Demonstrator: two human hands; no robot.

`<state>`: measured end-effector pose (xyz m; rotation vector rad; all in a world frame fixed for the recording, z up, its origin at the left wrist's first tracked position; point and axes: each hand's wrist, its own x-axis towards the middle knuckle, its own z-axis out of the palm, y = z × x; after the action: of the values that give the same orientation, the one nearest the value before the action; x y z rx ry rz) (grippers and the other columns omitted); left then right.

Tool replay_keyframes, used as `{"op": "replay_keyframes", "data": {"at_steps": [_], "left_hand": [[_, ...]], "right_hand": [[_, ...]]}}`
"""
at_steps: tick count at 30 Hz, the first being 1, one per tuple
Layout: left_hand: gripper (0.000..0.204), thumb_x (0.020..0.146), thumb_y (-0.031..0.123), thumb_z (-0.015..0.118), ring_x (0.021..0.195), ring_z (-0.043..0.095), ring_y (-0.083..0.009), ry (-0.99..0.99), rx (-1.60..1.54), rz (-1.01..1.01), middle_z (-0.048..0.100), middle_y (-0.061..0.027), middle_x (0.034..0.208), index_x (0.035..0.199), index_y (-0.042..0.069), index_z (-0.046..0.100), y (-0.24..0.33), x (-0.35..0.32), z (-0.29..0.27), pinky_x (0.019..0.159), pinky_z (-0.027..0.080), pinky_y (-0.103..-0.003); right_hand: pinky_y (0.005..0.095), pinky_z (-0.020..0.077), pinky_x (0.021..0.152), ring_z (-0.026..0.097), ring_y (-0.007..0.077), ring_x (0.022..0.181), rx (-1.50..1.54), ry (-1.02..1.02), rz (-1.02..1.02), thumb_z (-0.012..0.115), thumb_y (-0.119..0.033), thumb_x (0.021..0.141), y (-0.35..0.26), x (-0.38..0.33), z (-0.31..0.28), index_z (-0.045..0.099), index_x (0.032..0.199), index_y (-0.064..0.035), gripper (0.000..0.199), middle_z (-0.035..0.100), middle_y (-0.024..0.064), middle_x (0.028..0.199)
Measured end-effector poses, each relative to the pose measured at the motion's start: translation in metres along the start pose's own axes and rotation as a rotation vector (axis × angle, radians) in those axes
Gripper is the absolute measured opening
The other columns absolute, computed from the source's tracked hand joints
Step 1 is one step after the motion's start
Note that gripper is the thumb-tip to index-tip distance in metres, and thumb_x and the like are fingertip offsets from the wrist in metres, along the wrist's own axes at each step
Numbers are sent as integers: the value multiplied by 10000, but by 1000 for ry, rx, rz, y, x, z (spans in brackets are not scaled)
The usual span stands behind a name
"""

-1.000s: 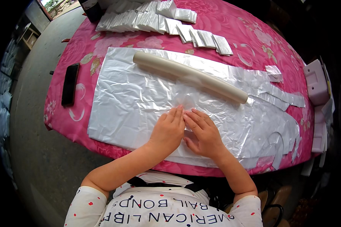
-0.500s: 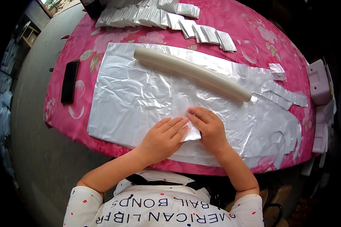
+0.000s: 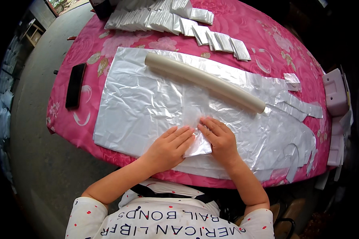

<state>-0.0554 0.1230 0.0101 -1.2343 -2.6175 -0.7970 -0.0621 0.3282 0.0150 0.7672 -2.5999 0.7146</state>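
Note:
My left hand [image 3: 169,146] lies flat with its fingers stretched out, pressing the left side of a folded clear plastic bag [image 3: 200,146]. On the bag's right side rests my right hand [image 3: 221,140], fingers extended and angled toward the left fingertips. Part of the folded bag is hidden beneath both hands. Under it spreads a flat stack of large, crinkled plastic bags [image 3: 125,119], with cut handle strips at its right end. A long beige tube [image 3: 205,82] lies slantwise across the stack, beyond my hands.
Several folded bag packets [image 3: 201,35] line the far side of the pink flowered tablecloth [image 3: 263,40]. A black phone [image 3: 75,85] lies at the left, and a small folded packet [image 3: 292,82] at the right. Pale plastic boxes [image 3: 336,89] stand past the right edge.
The view has shifted slightly. My fingertips have drawn a little apart, and more of the folded bag shows between my hands.

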Motion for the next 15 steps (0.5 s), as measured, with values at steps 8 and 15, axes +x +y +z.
{"op": "replay_keyframes", "data": {"at_steps": [8, 15], "left_hand": [[416, 695, 33, 586, 1117, 549, -251, 40, 39, 28, 575, -129, 1198, 1111, 9, 591, -7, 6, -3, 957, 411, -394], [407, 717, 18, 606, 954, 620, -229, 112, -106, -2, 646, -85, 1072, 1121, 63, 608, -18, 12, -5, 806, 469, -371]], "right_hand": [[352, 500, 839, 593, 252, 1027, -12, -22, -82, 604, 2, 683, -1, -3, -1, 660, 1003, -55, 330, 632, 81, 1090], [339, 514, 748, 618, 230, 893, 86, 3, -47, 615, 9, 676, 2, 3, -3, 659, 970, -66, 306, 656, 64, 991]]}}
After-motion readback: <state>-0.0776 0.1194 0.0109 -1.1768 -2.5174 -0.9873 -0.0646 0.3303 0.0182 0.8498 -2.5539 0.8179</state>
